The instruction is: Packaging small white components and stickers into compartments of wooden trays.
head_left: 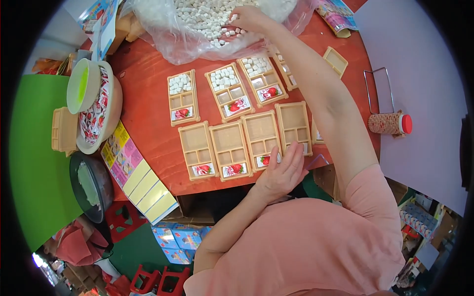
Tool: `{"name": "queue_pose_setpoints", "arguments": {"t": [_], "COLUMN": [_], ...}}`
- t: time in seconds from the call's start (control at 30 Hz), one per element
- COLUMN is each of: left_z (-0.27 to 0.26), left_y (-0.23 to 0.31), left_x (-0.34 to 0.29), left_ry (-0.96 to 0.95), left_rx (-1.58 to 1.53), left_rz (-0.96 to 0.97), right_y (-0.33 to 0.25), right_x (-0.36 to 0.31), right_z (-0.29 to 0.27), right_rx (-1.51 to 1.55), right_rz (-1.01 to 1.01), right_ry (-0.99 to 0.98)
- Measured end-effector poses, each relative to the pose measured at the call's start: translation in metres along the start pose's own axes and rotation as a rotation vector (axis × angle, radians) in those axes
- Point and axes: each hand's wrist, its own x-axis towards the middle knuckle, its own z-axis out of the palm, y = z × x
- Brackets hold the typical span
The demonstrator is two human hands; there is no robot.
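At the far side of the table, my right hand (pixel 251 19) reaches into a clear plastic bag (pixel 170 47) heaped with small white marshmallow-like pieces (pixel 203 22). Its fingers are closed on white pieces at the heap's edge. My left hand (pixel 282 173) has its fingers stretched out over the lower ends of the nearer compartment trays, holding nothing visible. These tan trays (pixel 227 133) carry strawberry-print sachets (pixel 234 169); their large compartments are bare. In the farther row, trays (pixel 197 98) hold white pieces in the large compartment, with sachets below. My right arm partly hides other trays.
On the left stand a large bowl of sachets (pixel 96 111), a pale bowl (pixel 81 89), stacked trays (pixel 64 129) and a dark basin (pixel 91 187). A printed sheet (pixel 139 172) overhangs the table edge. At right are a red-lidded jar (pixel 390 124) and a wire stand (pixel 379 91).
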Motion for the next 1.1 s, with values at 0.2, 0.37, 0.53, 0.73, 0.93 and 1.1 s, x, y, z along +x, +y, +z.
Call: {"name": "queue_pose_setpoints", "arguments": {"t": [0.2, 0.37, 0.53, 0.73, 0.93, 1.1], "left_z": [-0.001, -0.003, -0.003, -0.001, -0.001, -0.002], "left_y": [0.001, 0.001, 0.002, 0.003, 0.004, 0.004], "left_x": [-0.002, -0.002, 0.001, -0.001, -0.001, -0.001], "left_ry": [0.007, -0.015, -0.043, -0.028, -0.04, -0.05], "left_rx": [-0.083, -0.094, -0.093, -0.063, -0.091, -0.093], "left_rz": [-0.045, -0.051, -0.061, -0.072, -0.079, -0.066], "right_y": [0.003, 0.01, 0.041, 0.032, 0.036, 0.051], "right_x": [-0.062, -0.145, -0.164, -0.172, -0.177, -0.156], "right_z": [-0.054, -0.093, -0.076, -0.064, -0.06, -0.059], "right_rx": [0.695, 0.696, 0.325, 0.092, 0.297, -0.083], "right_rz": [0.093, 0.246, 0.193, 0.028, 0.2, 0.027], "right_ry": [-0.137, -0.231, -0.191, 0.005, 0.057, 0.238]}}
